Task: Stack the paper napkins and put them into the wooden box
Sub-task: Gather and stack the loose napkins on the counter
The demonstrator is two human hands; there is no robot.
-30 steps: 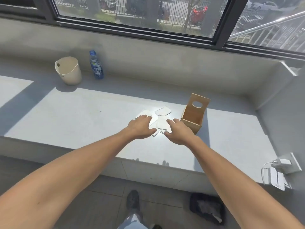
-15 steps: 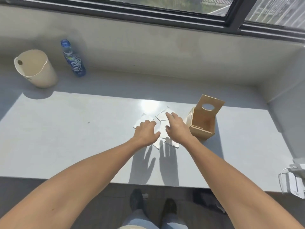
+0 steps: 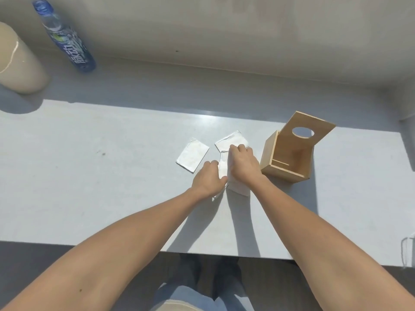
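At far left on the tabletop (image 3: pixel 89 176) stand a beige bin (image 3: pixel 18 63) and a blue bottle (image 3: pixel 67 39). One napkin (image 3: pixel 192 157) lies alone. The left hand (image 3: pixel 207 179) presses flat, fingers loosely curled, on overlapping napkins (image 3: pixel 231 140); the right hand (image 3: pixel 243 164) lies flat on them too, gripping nothing visible. The wooden box (image 3: pixel 285 158) stands just right, lid raised.

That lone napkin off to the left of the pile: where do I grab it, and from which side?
The lone napkin lies flat, apart from the pile, nothing on it. Probably pinch its near corner, coming from the left with the left hand, the closer hand, and peel upward.
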